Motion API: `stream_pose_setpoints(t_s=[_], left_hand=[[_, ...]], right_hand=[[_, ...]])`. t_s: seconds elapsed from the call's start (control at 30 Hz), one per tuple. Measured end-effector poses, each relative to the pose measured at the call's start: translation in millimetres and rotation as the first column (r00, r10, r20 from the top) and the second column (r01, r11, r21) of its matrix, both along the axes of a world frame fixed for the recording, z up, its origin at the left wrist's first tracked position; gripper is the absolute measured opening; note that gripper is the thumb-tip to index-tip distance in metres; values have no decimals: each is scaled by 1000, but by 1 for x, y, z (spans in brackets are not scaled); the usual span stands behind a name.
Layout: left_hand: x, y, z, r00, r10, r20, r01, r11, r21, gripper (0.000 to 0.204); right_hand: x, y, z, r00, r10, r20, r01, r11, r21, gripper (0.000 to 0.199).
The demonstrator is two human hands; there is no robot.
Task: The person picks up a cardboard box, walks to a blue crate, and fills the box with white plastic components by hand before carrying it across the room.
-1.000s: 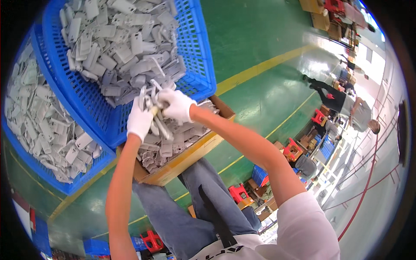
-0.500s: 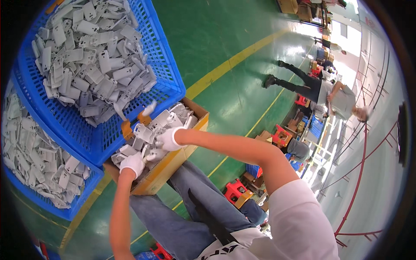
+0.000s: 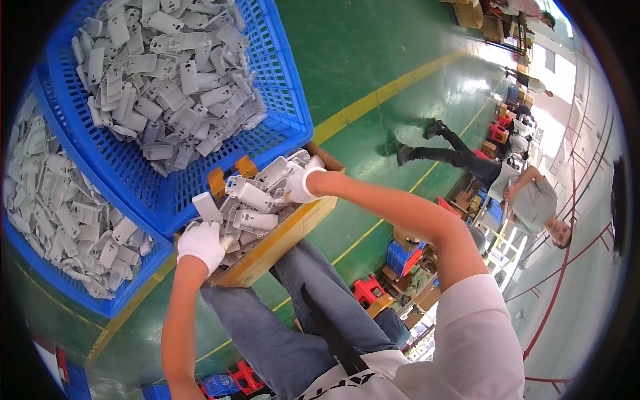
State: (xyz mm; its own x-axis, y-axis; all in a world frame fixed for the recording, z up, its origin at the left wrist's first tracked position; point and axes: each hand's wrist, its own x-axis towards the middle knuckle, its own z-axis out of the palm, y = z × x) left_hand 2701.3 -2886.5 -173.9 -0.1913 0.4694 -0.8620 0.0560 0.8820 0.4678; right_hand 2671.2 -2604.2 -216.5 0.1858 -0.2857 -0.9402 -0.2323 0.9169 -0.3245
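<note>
A cardboard box (image 3: pixel 280 245) full of white plastic casings (image 3: pixel 257 195) stands against my legs. My left hand (image 3: pixel 201 245), in a white glove, is at the box's left end. Its fingers are bent around the lower end of one white plastic casing (image 3: pixel 207 207), which sticks up past them. At the right end, my gloved right hand (image 3: pixel 303 185) reaches in with curled fingers among the casings; what its fingertips hold is hidden. Beyond the box a blue basket (image 3: pixel 283 87) holds a heap of similar casings.
Another blue basket (image 3: pixel 163 252) of casings sits lower at the left. Two orange pieces (image 3: pixel 217 181) show at the basket's near rim. A person in a grey shirt (image 3: pixel 533 203) walks at the right. Yellow lines (image 3: pixel 393 87) cross the green floor; red stools (image 3: pixel 368 290) stand farther off.
My right hand has moved away from my left, toward the box's right end. Two blurred white pieces above the basket's near rim are gone from there. The whole view has shifted slightly.
</note>
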Motion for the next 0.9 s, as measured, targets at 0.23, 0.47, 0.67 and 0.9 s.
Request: stream_pose_setpoints(t_s=[0.23,0.47,0.67,0.9], left_hand=[[-40,25,-64,584,555,-592,-370,832,415,65],[7,75,-74,793,444,-418,-219,847,484,45],[58,59,-60,960,211,-183,-52,780,624,40],[36,41,-56,918,108,382,-351,672,652,28]], right_hand=[[-33,13,18,753,-650,98,646,760,79,25],[-22,32,-13,595,-752,-282,624,654,-428,18],[22,16,-10,944,-313,104,327,929,-175,25],[-6,17,-3,493,-845,207,838,525,149,24]])
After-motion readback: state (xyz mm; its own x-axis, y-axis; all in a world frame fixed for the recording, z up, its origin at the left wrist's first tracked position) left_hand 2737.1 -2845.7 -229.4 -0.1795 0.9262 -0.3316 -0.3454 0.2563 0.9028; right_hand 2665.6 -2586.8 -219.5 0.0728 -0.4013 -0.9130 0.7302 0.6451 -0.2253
